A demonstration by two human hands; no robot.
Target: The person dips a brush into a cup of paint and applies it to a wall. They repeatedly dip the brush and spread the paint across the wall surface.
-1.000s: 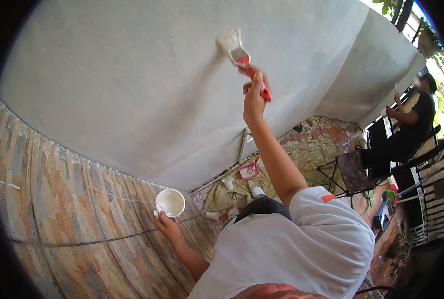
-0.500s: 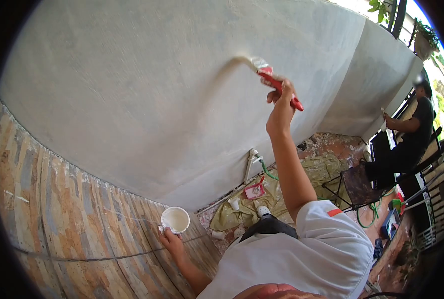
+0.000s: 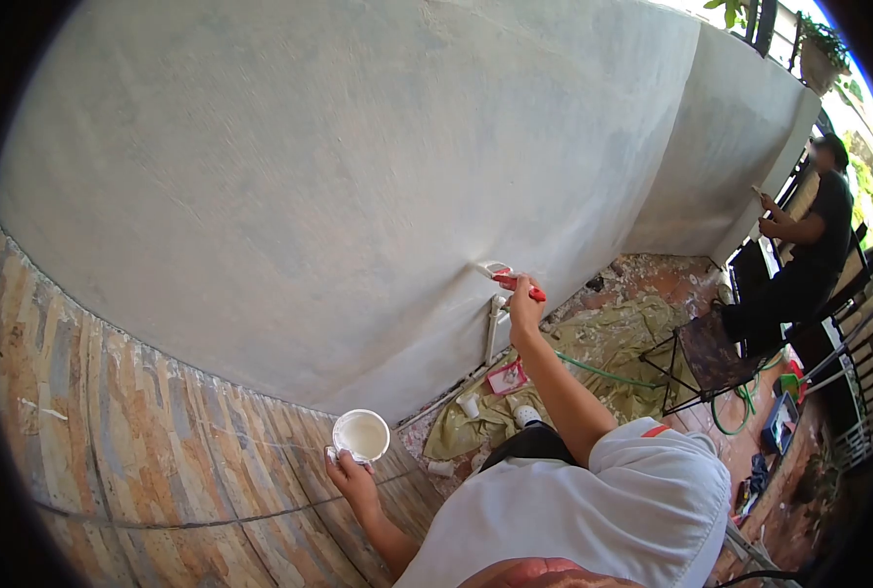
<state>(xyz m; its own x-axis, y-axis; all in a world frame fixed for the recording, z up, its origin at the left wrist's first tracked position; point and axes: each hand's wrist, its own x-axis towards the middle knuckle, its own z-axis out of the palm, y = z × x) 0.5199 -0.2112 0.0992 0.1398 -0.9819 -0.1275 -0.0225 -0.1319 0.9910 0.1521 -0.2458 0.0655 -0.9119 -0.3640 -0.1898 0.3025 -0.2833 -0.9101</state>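
My right hand (image 3: 526,312) is closed around the red handle of a paintbrush (image 3: 508,280). The brush's pale bristles touch the grey-white wall (image 3: 289,186), low down and just above a white pipe. Lower in the view, my left hand (image 3: 355,480) grips a white plastic tub (image 3: 361,415) by its near side. Off-white paint lies inside the tub, and white smears mark its edge by my fingers. Streaky wet-looking patches show across the wall.
A stone-patterned wall (image 3: 152,421) stands at left. A paint-spattered drop cloth (image 3: 613,338) covers the floor, with a pink-red tray (image 3: 506,378), a green hose (image 3: 603,370) and a white pipe (image 3: 493,328) nearby. At right, a person (image 3: 817,230) sits near a folding stool (image 3: 716,351).
My right hand has brought the brush down along the wall, from its upper middle to near the pipe. The tub in my left hand appears slightly farther right and lower.
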